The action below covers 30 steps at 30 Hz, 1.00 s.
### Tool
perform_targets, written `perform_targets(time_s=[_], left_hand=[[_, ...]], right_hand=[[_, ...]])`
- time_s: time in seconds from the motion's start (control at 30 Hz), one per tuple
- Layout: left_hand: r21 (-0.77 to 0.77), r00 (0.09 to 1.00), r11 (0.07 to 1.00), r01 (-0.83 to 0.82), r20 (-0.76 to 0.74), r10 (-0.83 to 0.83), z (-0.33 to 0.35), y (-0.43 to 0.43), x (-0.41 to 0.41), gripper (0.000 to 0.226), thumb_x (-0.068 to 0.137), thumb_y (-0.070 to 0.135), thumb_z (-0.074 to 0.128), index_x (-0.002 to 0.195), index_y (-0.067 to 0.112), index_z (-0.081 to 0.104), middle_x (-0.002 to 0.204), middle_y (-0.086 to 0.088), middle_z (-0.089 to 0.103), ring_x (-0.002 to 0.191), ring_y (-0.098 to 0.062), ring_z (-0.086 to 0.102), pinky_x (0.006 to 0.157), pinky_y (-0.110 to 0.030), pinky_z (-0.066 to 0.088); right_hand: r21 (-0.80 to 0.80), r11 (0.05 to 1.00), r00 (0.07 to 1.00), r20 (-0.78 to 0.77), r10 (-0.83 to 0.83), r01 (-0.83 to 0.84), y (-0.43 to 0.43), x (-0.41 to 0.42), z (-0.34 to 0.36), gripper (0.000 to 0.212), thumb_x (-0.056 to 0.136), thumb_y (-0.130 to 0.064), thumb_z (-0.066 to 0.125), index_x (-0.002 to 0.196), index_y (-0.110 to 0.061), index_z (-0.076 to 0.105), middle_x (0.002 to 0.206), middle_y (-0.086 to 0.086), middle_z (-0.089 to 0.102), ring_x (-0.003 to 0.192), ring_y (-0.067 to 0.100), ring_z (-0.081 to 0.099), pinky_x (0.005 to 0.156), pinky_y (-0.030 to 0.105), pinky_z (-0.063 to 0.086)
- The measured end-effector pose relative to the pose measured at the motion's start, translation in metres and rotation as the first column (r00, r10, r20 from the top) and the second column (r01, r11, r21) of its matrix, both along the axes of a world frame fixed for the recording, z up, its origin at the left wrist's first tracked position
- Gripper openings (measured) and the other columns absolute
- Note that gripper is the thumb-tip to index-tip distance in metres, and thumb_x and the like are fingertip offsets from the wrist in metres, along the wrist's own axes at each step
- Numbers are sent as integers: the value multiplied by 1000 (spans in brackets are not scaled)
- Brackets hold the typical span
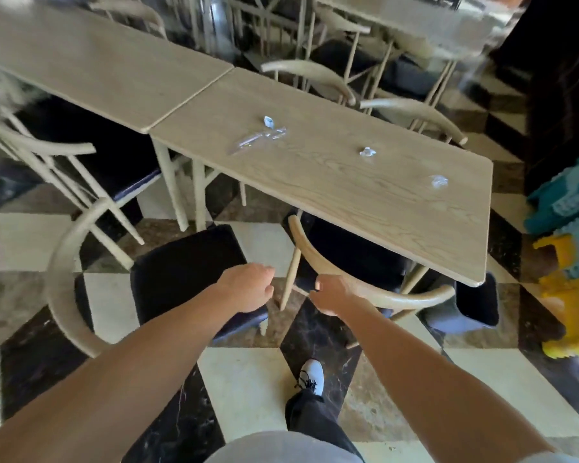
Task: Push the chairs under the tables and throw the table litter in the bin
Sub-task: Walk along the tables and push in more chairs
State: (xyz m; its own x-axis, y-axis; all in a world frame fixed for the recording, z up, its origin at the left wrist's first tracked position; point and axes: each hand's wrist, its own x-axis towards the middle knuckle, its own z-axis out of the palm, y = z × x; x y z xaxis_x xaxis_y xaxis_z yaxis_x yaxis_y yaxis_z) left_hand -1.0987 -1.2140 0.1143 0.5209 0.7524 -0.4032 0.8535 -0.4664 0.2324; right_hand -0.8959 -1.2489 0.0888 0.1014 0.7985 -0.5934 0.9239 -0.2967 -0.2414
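The right hand (331,297) is closed around the curved wooden back rail of a chair (355,259) whose dark seat sits partly beneath the near edge of the nearer table (365,202). The left hand (246,287) is loosely curled into a fist in the air and holds nothing; it hangs over the dark seat of a second chair (181,275), which stands clear of the tabletop on the checkered floor (248,379), just left of the first. Four pieces of litter lie on that tabletop: a small crumpled scrap (268,121) towards the far edge, a long clear plastic wrapper (259,138) just beside it, a crumpled ball (367,152) near the middle, and a clear crumpled piece (438,181) close to the right edge. A second table (97,61) butts against the left end of the first, with a chair (47,155) at its near side. Two more curved chair backs (315,75) show beyond the far edge of the nearer tabletop. A dark bin (472,305) stands on the floor under the near right corner; its contents cannot be made out.
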Motion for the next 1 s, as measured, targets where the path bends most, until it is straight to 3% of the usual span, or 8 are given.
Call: perform_targets(time_s=[0.13, 0.23, 0.33, 0.43, 0.63, 0.87, 1.0], left_hand=[[30, 989, 989, -144, -18, 145, 13, -43, -106, 18, 100, 32, 44, 97, 16, 52, 94, -3, 58, 83, -24, 59, 76, -43, 53], [38, 969, 969, -242, -40, 244, 19, -72, -177, 18, 99, 29, 44, 93, 15, 52, 86, -1, 58, 78, -22, 59, 77, -45, 55], [46, 949, 952, -302, -80, 305, 22, -90, -231, 16, 99, 27, 43, 90, 15, 51, 84, -2, 58, 79, -22, 60, 79, -43, 54], [50, 936, 939, -340, -77, 343, 24, -93, -274, 16, 100, 27, 42, 87, 19, 45, 84, -2, 57, 80, -20, 59, 81, -40, 53], [59, 915, 915, -398, -43, 401, 7, -78, -327, 16, 100, 32, 46, 103, 19, 56, 93, 0, 64, 81, -15, 64, 84, -36, 57], [35, 925, 929, -368, -87, 369, -11, -55, -364, 11, 100, 31, 46, 99, 23, 53, 93, 3, 63, 80, -13, 63, 74, -29, 52], [41, 933, 936, -350, -75, 353, -17, -33, -387, 16, 101, 33, 46, 109, 23, 56, 100, 3, 64, 87, -13, 64, 82, -30, 54]], right_hand=[[71, 984, 985, -36, 169, -166, -21, -107, 22, 31, 101, -36, 49, 123, -16, 59, 116, 4, 62, 95, 22, 61, 65, 25, 42], [118, 970, 972, -73, 222, -212, -41, -176, 37, 34, 102, -38, 48, 128, -18, 57, 122, 4, 60, 94, 22, 57, 63, 23, 39], [138, 956, 960, -72, 270, -259, -55, -225, 42, 34, 101, -38, 48, 125, -18, 58, 119, 7, 63, 96, 25, 60, 74, 30, 48], [145, 946, 953, -48, 299, -290, -55, -262, 43, 32, 100, -37, 48, 122, -17, 60, 115, 7, 64, 88, 23, 58, 72, 33, 48], [142, 927, 932, -61, 357, -346, -27, -314, 31, 34, 102, -39, 48, 126, -18, 58, 117, 5, 65, 90, 21, 60, 74, 30, 49], [38, 912, 905, -106, 411, -410, 11, -381, -14, 34, 100, -42, 49, 123, -18, 59, 111, 3, 66, 90, 21, 64, 84, 37, 56], [-12, 911, 903, -138, 407, -413, 26, -409, -27, 32, 99, -40, 47, 117, -17, 60, 104, 4, 66, 85, 22, 64, 83, 41, 57]])
